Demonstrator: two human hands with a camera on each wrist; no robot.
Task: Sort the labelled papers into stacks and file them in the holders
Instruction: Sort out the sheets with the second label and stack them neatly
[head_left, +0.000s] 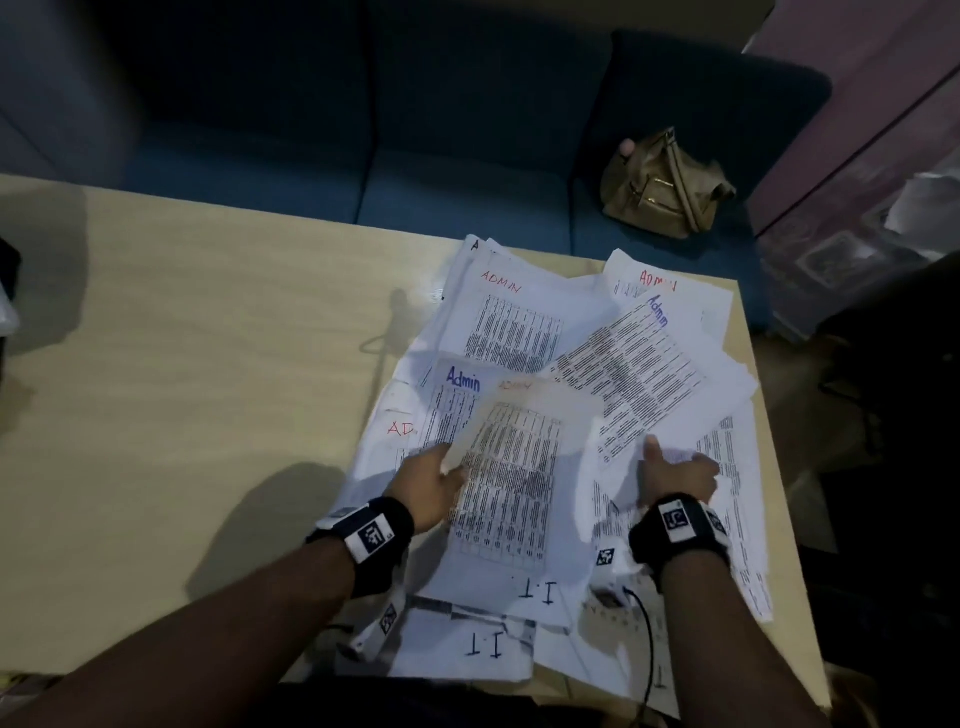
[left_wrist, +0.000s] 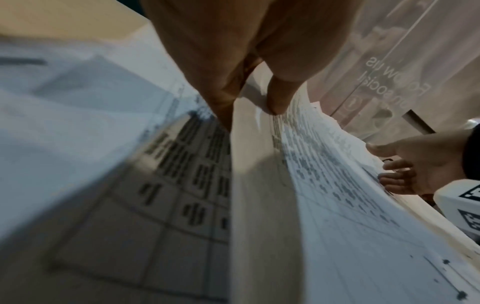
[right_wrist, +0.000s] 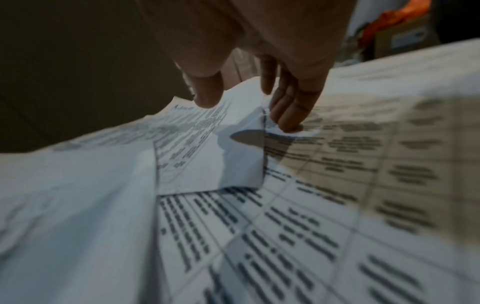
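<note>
A loose pile of printed sheets (head_left: 524, 332) covers the right half of the table, marked "ADMIN" in red, "Admin" in blue (head_left: 463, 380) and "I.T" (head_left: 537, 592). My left hand (head_left: 441, 478) pinches the left edge of one table-printed sheet (head_left: 514, 467), lifted off the pile and blurred. The left wrist view shows thumb and finger (left_wrist: 275, 102) clamped on that edge. My right hand (head_left: 670, 457) holds the near corner of a slanted blue-marked "Admin" sheet (head_left: 639, 374). In the right wrist view that corner (right_wrist: 233, 127) rises between the thumb (right_wrist: 207, 92) and the fingers (right_wrist: 288, 117).
The wooden table (head_left: 182, 364) is bare on its left half. Behind it is a blue sofa (head_left: 415, 171) with a tan handbag (head_left: 667, 187) on it. A black cable (head_left: 647, 639) runs over the papers by my right wrist. A dark object (head_left: 8, 280) sits at the left edge.
</note>
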